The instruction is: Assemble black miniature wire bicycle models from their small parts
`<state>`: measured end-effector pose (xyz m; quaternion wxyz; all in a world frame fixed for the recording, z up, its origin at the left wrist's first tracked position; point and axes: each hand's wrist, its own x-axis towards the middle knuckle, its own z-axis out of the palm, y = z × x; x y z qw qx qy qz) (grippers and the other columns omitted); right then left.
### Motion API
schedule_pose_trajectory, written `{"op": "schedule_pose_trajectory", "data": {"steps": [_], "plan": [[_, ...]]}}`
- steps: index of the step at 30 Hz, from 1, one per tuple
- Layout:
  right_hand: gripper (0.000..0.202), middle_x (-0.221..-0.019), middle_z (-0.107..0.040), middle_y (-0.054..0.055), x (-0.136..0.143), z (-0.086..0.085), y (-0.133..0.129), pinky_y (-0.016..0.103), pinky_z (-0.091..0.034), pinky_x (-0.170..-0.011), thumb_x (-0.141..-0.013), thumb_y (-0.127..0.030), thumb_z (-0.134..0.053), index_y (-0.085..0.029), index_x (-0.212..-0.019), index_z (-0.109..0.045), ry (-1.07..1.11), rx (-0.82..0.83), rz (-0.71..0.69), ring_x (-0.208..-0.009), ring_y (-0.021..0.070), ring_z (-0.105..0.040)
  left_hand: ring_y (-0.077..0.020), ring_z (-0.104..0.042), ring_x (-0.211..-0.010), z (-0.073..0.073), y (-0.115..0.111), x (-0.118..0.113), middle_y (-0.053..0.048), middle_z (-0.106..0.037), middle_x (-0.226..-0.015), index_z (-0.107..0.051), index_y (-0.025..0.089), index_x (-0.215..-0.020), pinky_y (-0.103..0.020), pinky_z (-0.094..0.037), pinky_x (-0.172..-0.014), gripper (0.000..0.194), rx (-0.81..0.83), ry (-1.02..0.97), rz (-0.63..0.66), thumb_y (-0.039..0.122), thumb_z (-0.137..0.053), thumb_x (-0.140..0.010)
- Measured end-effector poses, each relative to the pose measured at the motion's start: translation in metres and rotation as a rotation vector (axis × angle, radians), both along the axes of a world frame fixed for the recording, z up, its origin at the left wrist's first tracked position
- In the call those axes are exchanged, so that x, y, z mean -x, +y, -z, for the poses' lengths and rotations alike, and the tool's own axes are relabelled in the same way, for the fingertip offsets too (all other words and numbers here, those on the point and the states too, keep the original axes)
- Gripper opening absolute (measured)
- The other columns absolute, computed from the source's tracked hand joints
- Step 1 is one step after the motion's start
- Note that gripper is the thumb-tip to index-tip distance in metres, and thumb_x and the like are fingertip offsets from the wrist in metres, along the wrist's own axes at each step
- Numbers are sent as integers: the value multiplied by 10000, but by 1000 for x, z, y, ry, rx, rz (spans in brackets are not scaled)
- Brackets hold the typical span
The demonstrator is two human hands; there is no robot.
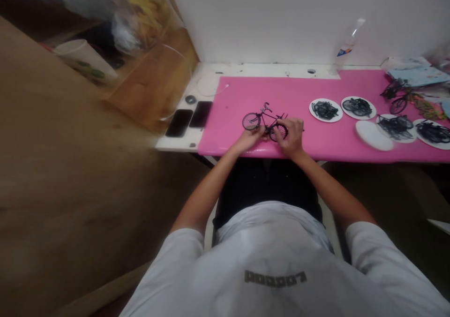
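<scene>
A small black model bicycle [251, 121] stands upright over the pink mat, its handlebars and front wheel toward the left. My left hand [250, 139] is closed on the lower part of its frame, near the pedals. At the rear wheel [279, 132], my right hand [292, 136] has its thumb against the wheel and its fingers curled by the seat and rear rack. Those fingers partly cover the back of the bicycle. Whether a small part is pinched between them I cannot make out.
White plates of black parts [325, 110] [358, 108] stand to the right, with a blank white plate or lid [374, 135] before them. Another model bicycle [399, 102] is at the far right. Two dark phones [179, 123] [201, 114] lie left of the pink mat [239, 96].
</scene>
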<state>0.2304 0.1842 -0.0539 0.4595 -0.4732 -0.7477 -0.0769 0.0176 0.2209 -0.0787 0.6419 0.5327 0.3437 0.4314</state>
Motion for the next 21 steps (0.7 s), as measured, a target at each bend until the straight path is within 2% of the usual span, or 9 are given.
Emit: {"op": "schedule_pose_trajectory", "data": {"steps": [5, 11, 14, 17, 21], "plan": [[369, -1158, -702, 159, -29, -20, 12, 652, -425, -1132, -1107, -427, -487, -224, -1231, -768, 36, 39, 118, -1219, 387, -596, -219, -762, -896, 1, 3, -3, -124, -798, -938, -782, 135, -978, -413, -601, -978, 545, 67, -41, -50, 679, -790, -936], [303, -1108, -756, 192, -68, -32, 24, 615, -404, -1043, -1085, -327, -589, -162, -1100, -843, -268, 190, 189, -1242, 429, -556, -208, -769, -880, 5, 4, -2, -123, -805, -948, -783, 131, -964, -374, -616, -934, 596, 48, -91, -36, 723, -804, -895], [349, -1136, -770, 217, -75, -35, 22, 566, -397, -1009, -1093, -368, -612, -130, -1036, -861, -419, 347, 264, -1233, 422, -535, -204, -771, -870, 7, 5, -1, -120, -808, -948, -786, 132, -972, -362, -622, -913, 595, 39, -99, -33, 722, -801, -896], [391, -1069, -778, 228, -76, -40, 20, 513, -383, -985, -1109, -374, -605, -118, -975, -868, -536, 522, 292, -1207, 392, -535, -199, -772, -871, 8, 5, -1, -118, -808, -945, -785, 128, -978, -348, -625, -899, 588, 42, -90, -38, 711, -797, -906], [313, -1116, -791, 238, -75, -43, 21, 495, -387, -982, -1100, -276, -614, -101, -1016, -860, -566, 587, 294, -1215, 390, -559, -189, -769, -850, 7, 5, -2, -117, -808, -942, -782, 124, -961, -330, -630, -871, 595, 54, -96, -50, 715, -807, -889]]}}
